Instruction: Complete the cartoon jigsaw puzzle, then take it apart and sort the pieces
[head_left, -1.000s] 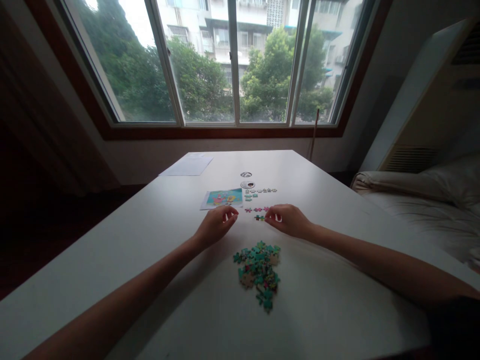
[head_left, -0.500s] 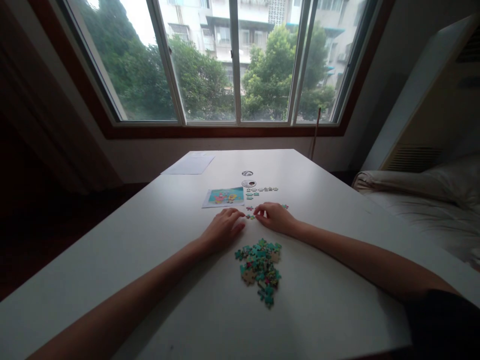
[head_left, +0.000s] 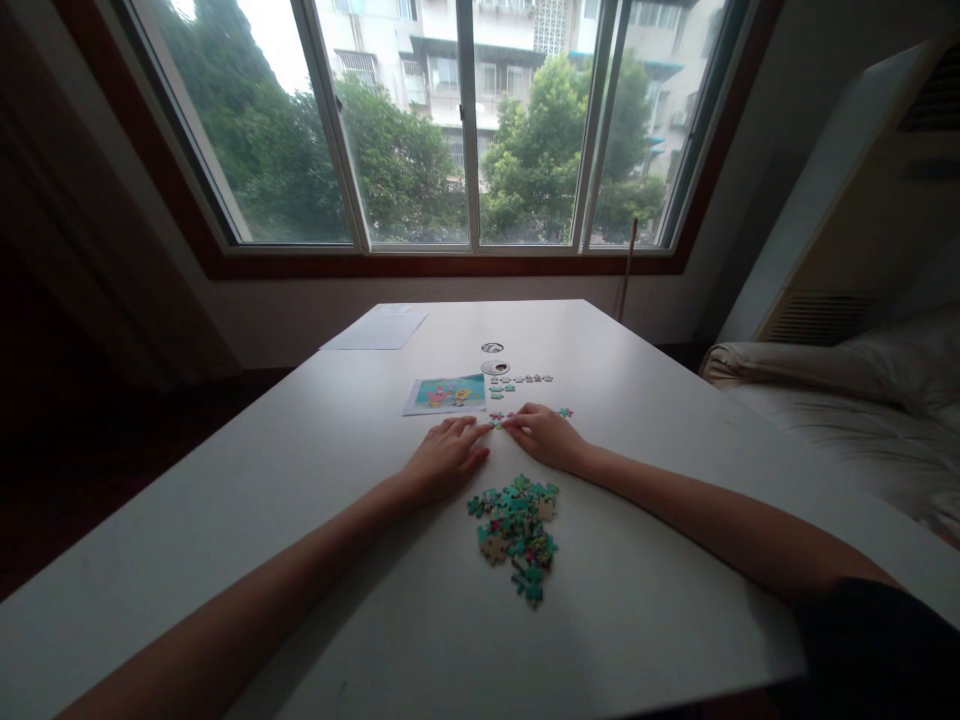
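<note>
Between my fingertips lie small jigsaw puzzle pieces on the white table. My left hand rests palm down with its fingers stretched out, the index fingertip touching the pieces from the left. From the right, the thumb and fingers of my right hand pinch together at the edge of a puzzle piece, which they mostly cover. A pink and green puzzle piece lies just beyond my right hand. Close to me is a heap of loose puzzle pieces, mostly teal, some with a tan side up.
A colourful picture sheet lies past my left hand. Short rows of puzzle pieces stretch to its right, with two round flat items behind them. White paper covers the far left corner of the table.
The puzzle pieces between my hands have slid slightly away from me, closer to the pieces beyond. My left index finger has reached further right, and the view has shifted a little.
</note>
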